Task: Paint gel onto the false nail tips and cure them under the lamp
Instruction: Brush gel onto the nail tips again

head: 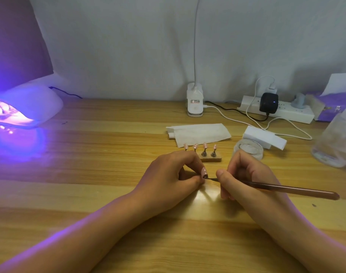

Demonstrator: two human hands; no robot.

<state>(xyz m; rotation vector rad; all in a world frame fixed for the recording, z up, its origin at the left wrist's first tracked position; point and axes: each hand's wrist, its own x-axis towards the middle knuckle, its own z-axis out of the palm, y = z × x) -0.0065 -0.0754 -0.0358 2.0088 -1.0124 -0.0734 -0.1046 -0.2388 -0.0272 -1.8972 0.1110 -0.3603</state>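
the left hand [169, 172] pinches one pink nail tip [204, 173] above the table [109, 154]; the right hand [245, 174] grips the brush [286, 188], bristles touching its dark end. best to keep both wrists planted and stroke lightly; the lamp [30, 105] glows far left

A wooden table [89, 194] bears a glowing curing lamp [32, 103], folded wipes [199, 133], nail stand [210, 159], jar [248, 149] and power strip [286, 111].

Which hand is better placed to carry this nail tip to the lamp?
Left, probably. The left hand pinches the nail tip, and the lit lamp sits to the left; the right hand holds the brush.
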